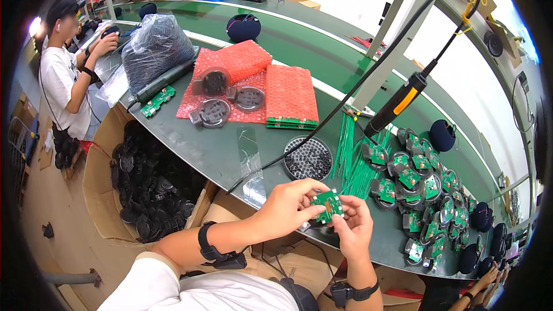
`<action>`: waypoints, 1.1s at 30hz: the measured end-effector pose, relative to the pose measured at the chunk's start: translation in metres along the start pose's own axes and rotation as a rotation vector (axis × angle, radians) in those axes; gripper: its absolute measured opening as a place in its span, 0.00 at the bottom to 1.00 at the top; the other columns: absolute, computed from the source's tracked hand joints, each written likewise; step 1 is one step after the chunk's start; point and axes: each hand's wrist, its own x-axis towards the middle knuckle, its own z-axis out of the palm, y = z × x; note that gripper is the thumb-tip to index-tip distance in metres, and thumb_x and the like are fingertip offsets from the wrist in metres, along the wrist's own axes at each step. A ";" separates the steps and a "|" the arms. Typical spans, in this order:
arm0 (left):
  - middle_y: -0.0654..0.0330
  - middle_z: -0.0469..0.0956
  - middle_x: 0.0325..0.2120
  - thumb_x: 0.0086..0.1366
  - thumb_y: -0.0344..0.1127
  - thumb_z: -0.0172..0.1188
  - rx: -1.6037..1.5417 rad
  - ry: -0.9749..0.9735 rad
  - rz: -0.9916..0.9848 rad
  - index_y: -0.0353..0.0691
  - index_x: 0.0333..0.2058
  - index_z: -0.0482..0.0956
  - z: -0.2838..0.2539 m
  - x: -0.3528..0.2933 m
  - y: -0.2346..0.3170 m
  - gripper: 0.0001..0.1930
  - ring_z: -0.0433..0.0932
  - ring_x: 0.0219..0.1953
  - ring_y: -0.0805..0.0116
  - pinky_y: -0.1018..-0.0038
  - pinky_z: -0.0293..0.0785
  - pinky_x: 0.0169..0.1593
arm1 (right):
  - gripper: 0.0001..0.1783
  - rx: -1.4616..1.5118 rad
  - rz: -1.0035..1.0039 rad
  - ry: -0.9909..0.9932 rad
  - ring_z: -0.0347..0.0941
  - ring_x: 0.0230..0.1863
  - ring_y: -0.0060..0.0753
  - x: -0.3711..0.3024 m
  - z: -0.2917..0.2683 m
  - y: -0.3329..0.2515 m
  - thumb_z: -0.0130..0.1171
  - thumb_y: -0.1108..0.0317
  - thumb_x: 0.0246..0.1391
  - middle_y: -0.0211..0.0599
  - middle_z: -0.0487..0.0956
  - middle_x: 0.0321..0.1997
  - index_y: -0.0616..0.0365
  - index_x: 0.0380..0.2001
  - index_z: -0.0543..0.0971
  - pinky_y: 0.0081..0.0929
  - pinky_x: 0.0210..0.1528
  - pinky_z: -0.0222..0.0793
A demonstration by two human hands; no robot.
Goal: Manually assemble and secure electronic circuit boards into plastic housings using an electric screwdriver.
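Observation:
A small green circuit board [327, 205] is held up over the front edge of the bench, between my two hands. My left hand [291, 206] pinches its left side, the thumb lying across its face. At the right edge, the thumb and fingers of my right hand [353, 226] close on it. Just beyond my hands lies a round dish [308, 158] of small black parts. Beside the dish is a bundle of thin green wires [345, 147]. An electric screwdriver [397, 103] hangs over the wires on a cord.
Many round clear housings with green boards [423, 181] crowd the bench's right side. Red bubble wrap [242, 57], more housings [214, 112] and stacked boards [292, 122] lie farther back. A carton [101, 196] of black parts stands at left, near a co-worker [66, 75]. A black cable crosses the bench.

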 end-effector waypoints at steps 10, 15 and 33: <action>0.55 0.81 0.43 0.52 0.40 0.77 0.598 -0.069 0.272 0.42 0.54 0.79 -0.034 -0.035 -0.002 0.30 0.79 0.43 0.53 0.62 0.77 0.49 | 0.15 -0.086 0.144 0.132 0.77 0.32 0.17 0.006 0.000 0.001 0.61 0.78 0.64 0.32 0.82 0.37 0.66 0.53 0.76 0.15 0.32 0.71; 0.53 0.78 0.43 0.51 0.33 0.76 0.495 -0.081 0.133 0.40 0.56 0.77 -0.019 -0.044 -0.004 0.31 0.77 0.47 0.51 0.58 0.74 0.49 | 0.14 -0.211 0.111 0.032 0.73 0.32 0.14 0.003 0.001 0.006 0.63 0.81 0.62 0.29 0.80 0.37 0.66 0.51 0.80 0.13 0.33 0.69; 0.52 0.76 0.56 0.49 0.46 0.79 0.636 -0.007 0.330 0.40 0.56 0.79 -0.014 -0.039 0.001 0.36 0.75 0.55 0.48 0.58 0.74 0.55 | 0.15 -0.323 -0.089 0.085 0.69 0.24 0.15 0.001 0.006 0.001 0.71 0.80 0.50 0.29 0.78 0.29 0.63 0.44 0.85 0.16 0.26 0.62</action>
